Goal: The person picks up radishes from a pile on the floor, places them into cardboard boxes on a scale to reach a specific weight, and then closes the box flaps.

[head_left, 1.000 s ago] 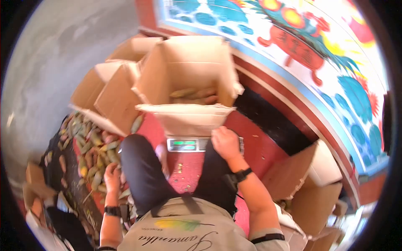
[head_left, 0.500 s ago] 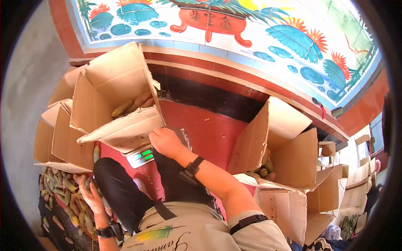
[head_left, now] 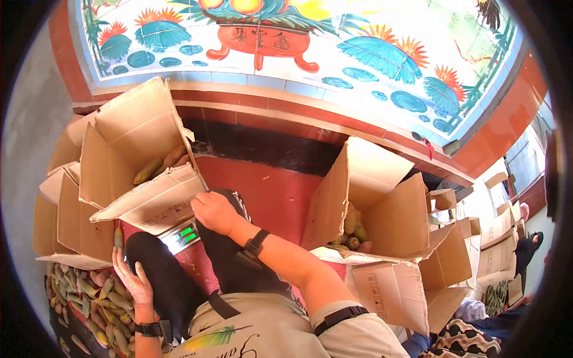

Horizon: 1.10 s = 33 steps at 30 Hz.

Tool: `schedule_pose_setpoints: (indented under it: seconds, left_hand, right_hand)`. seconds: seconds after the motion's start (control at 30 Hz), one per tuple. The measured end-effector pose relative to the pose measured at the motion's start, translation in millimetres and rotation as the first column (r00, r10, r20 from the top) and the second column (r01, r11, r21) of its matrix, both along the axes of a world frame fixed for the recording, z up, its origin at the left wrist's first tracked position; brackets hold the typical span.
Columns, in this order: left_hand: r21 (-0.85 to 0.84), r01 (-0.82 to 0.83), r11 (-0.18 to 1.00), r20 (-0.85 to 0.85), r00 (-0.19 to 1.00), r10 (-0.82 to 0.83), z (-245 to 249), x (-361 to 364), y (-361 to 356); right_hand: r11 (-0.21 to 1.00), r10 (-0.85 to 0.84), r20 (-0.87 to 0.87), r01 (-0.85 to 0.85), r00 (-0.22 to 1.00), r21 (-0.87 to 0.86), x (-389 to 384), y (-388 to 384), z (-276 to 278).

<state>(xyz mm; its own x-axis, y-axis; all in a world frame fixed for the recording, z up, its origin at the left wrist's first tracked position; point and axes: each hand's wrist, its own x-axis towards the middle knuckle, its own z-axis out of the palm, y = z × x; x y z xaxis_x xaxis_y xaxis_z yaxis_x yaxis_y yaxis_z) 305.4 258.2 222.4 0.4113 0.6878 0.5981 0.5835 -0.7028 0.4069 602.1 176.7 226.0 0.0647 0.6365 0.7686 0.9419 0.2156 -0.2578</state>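
My left hand (head_left: 132,279) is open with its fingers stretched out, beside my knee and over the edge of a pile of long brownish-green vegetables (head_left: 107,313). Just past its fingertips, one such vegetable (head_left: 119,240) stands against the cardboard. My right hand (head_left: 216,212) is curled closed over my other knee, at the edge of the front flap of a cardboard box (head_left: 128,140). What its fingers hold, if anything, I cannot tell. Several vegetables (head_left: 158,166) lie inside that box. Under its front, a scale (head_left: 182,237) shows lit green digits.
On the right stands another open cardboard box (head_left: 397,218) with vegetables in it, its flaps spread out. Further boxes are stacked at the left wall and far right. Red floor (head_left: 262,179) runs between the boxes to a tiled wall (head_left: 268,101). Patterned cloth lies at the lower right.
The view has swung to the right, so the boxes sit further left. My left hand has risen from the pile toward my knee, fingers spread. My right hand stays closed at the flap.
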Motion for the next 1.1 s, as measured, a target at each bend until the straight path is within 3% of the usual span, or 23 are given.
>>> schedule_pose_setpoints:
  seconds: [0.33,0.6,1.1]
  left_hand:
    - [0.055,-0.032,0.998,0.003,1.000,0.031,-9,-2,2]
    - [0.057,-0.052,0.997,0.026,0.998,0.051,-9,-4,3]
    - [-0.025,0.015,1.000,-0.020,1.000,-0.015,4,-8,11]
  right_hand:
    - [0.998,-0.058,0.065,0.058,0.996,0.009,3,-39,37]
    - [0.997,0.034,0.093,-0.041,0.995,0.072,-12,-59,62]
    - [0.996,-0.078,-0.052,0.076,0.996,-0.038,18,-54,21]
